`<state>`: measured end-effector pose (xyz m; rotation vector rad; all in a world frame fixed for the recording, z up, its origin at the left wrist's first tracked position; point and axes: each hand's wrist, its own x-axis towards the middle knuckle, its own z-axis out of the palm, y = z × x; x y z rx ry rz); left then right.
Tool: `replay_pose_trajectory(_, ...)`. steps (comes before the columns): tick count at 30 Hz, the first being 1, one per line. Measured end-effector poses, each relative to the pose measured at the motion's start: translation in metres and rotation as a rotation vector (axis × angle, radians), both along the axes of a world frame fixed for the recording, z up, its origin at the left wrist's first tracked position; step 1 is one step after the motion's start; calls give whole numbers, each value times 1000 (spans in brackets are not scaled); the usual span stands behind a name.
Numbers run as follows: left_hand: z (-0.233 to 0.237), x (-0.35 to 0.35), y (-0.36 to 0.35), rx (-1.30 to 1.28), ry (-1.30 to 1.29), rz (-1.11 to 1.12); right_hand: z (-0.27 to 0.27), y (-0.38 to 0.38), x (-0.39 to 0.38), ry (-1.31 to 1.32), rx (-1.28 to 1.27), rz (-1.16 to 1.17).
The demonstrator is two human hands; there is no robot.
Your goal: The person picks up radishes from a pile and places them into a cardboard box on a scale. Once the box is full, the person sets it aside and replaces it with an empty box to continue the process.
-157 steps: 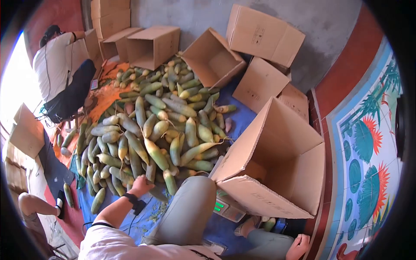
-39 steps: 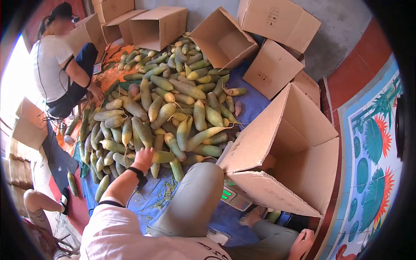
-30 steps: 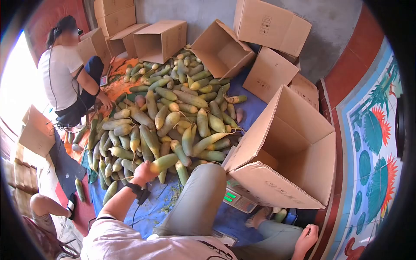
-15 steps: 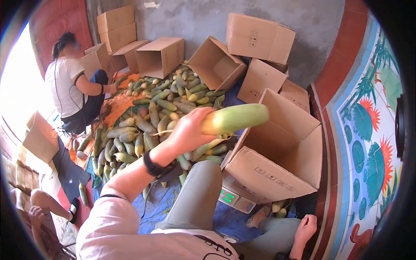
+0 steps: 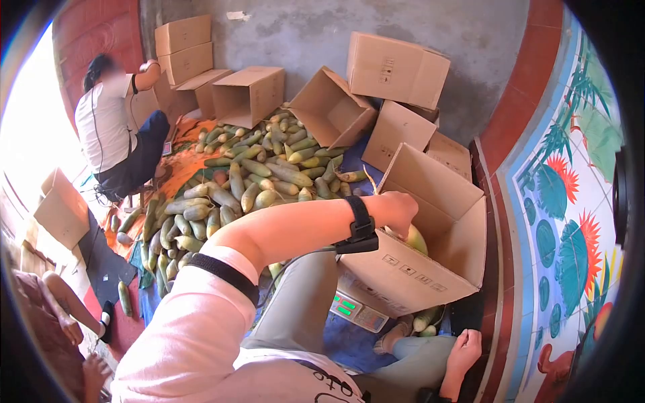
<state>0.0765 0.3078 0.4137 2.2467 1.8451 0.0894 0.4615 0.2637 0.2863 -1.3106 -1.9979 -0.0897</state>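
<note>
From where I stand, the left hand hangs over the mouth of the big carton, just inside its near left edge, palm down, a black wristband strapped above it. Under the knuckles a radish shows, only a stub of it: smooth, plump and rounded, pale yellow-green by the hand and turning a brighter green toward the other side. The grip seems to be clasped around the top of it, though the fingertips are hidden, so I can't swear to how tightly. The rest of the radish drops out of sight behind the carton's near wall. By that wall's left corner sits a scale with green lit digits, on the blue sheet. The right hand is curled into a loose fist, resting at the right knee. A few pale-ended radishes lie near the carton's lower edge, beside the foot. To the left, the heaped pile spreads over the blue sheet and up to the orange sheet, dull green roots with yellowish ends, where a co-worker sits with one arm raised.
</note>
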Motion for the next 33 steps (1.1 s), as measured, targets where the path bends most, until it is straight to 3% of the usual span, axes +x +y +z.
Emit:
replay_pose_trajectory(5,-31,8,15,-12,110,-48,1,0,1,14,1,-3)
replay_pose_trajectory(7,-34,11,13,-162,142,-55,-1,1,4,8,-2,-2)
replay_pose_trajectory(11,-53,-3,29,-204,154,-69,-1,0,4,22,-23,-11)
replay_pose_trajectory(15,-48,-4,24,-194,148,-35,-1,1,4,27,-25,1)
replay_pose_trajectory(17,-37,-7,19,-344,14,-235,0,1,4,19,-24,4)
replay_pose_trajectory(21,-48,-14,23,-303,-12,-253,-1,1,2,24,-31,1)
replay_pose_trajectory(23,-41,-18,13,-164,-305,-145,-2,2,1,40,-28,2)
replay_pose_trajectory(24,-35,-20,5,-169,-308,-143,-1,1,0,44,-28,4)
replay_pose_trajectory(26,-23,-24,-15,65,-629,-63,0,0,1,37,-39,3)
replay_pose_trajectory(28,-21,-35,-35,483,-651,-156,1,0,1,39,-36,4)
replay_pose_trajectory(30,-22,-58,-55,713,-634,-97,2,-1,2,15,-57,-3)
replay_pose_trajectory(33,-30,-100,-95,615,-786,251,2,0,5,-25,-53,2)
